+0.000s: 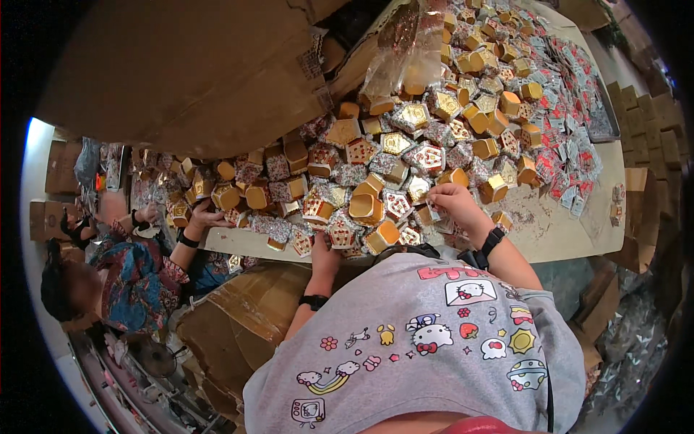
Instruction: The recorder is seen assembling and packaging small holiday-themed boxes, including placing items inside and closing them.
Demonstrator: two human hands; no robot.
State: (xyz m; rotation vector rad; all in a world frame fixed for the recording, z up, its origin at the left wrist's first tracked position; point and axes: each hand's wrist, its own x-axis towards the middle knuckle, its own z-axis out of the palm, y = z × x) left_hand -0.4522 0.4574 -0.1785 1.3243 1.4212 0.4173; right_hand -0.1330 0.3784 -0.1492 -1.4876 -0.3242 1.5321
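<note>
At the near edge of the table, my left hand (325, 253) reaches up among house-shaped ornaments with red and white fronts. Its fingers are mostly hidden beside one such ornament (343, 233), so its grip cannot be made out. Over the pile, my right hand (457, 204) is closed in a pinch, thumb and fingertips together. Something small and pale shows under those fingertips, too small to name. Close by lie a gold open-topped cup-like piece (366, 208) and another gold piece (383, 236). Clear plastic wraps many of the ornaments.
A big cardboard box (195, 72) overhangs the table's far left. Red-and-silver flat packets (567, 145) are heaped at the right, by a dark tray (603, 116). On the left, a co-worker's hand (206, 215) touches the pile. A cardboard box (238, 304) stands left of me.
</note>
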